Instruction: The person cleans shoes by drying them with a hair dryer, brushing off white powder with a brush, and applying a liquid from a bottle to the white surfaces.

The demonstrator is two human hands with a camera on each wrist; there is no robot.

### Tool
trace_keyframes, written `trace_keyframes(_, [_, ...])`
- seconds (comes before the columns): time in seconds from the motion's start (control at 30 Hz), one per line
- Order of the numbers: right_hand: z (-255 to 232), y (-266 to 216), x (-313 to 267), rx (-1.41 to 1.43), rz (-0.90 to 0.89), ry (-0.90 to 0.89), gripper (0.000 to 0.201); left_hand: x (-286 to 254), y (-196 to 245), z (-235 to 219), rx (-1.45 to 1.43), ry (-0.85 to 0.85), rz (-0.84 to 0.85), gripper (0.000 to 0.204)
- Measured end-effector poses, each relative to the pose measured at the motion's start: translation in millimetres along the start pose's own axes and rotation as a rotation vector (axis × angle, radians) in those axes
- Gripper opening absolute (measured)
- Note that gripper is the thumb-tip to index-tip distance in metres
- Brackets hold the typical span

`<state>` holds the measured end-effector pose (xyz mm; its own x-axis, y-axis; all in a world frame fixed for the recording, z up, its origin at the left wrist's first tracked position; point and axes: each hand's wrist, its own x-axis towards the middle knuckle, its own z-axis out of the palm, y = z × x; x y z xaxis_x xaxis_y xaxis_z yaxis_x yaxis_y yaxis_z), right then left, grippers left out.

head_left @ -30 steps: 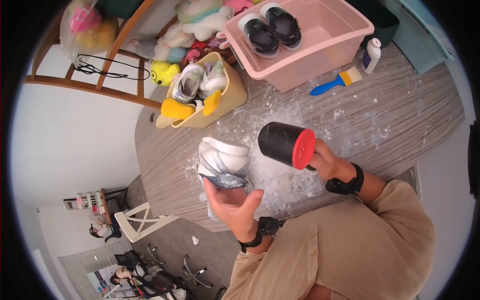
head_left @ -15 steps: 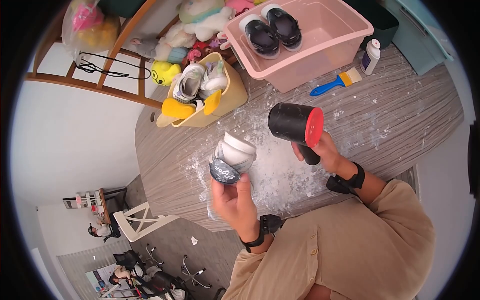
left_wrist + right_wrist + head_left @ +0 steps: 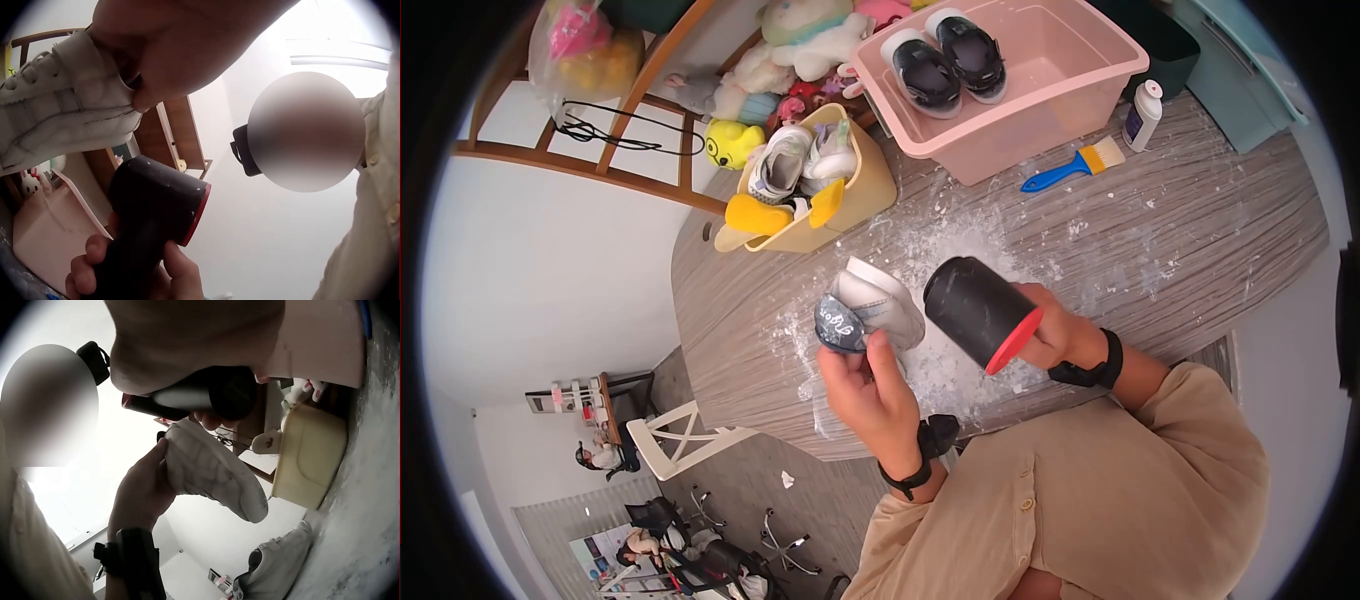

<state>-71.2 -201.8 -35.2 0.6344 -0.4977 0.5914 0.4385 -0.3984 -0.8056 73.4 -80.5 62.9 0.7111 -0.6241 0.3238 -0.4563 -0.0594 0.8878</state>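
My left hand [image 3: 878,405] pinches a white sneaker [image 3: 878,300] at its heel, between thumb and fingers. A dark heel patch with pale lettering faces up, and in the left wrist view the sneaker's laces and scuffed side show. My right hand [image 3: 1052,325] grips a black hair dryer [image 3: 975,308] with a red end, by a handle mostly hidden in the head view. The dryer's black end points at the sneaker, close beside it. A second white sneaker [image 3: 275,565] rests on the table in the right wrist view.
White residue covers the wooden table [image 3: 1200,250]. At the back stand a yellow bin [image 3: 865,185] of sneakers and a pink tub [image 3: 1020,130] with dark shoes on it. A blue-handled brush [image 3: 1060,177] and a white bottle [image 3: 1142,118] lie and stand to the right.
My left hand has lifted and turned the sneaker, so its heel patch shows more fully. The hair dryer rose, then came down and tilted, its black end now nearer the sneaker.
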Motion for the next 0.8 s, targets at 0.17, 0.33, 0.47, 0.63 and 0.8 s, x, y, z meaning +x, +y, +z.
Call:
trace_keyframes(0.17, [2.2,2.6,2.0,-0.096,-0.065,-0.062,0.038,-0.8,8.0,7.6,-0.081,0.059,-0.048,0.032])
trace_keyframes(0.33, [0.8,3.2,2.6,-0.142,-0.091,-0.092,0.038,-2.2,7.6,7.3,-0.056,0.115,-0.038,0.038])
trace_keyframes(0.47, [4.5,3.5,3.0,-0.128,-0.105,-0.067,0.038,-1.8,8.1,6.4,-0.016,0.126,-0.010,0.038])
trace_keyframes(0.63, [4.3,4.1,3.8,-0.159,-0.149,-0.048,0.040,-3.3,8.3,8.9,-0.037,0.140,0.020,0.037])
trace_keyframes(0.8, [4.0,7.7,1.8,-0.190,-0.162,-0.046,0.043,-3.2,6.0,7.0,-0.029,0.122,0.036,0.035])
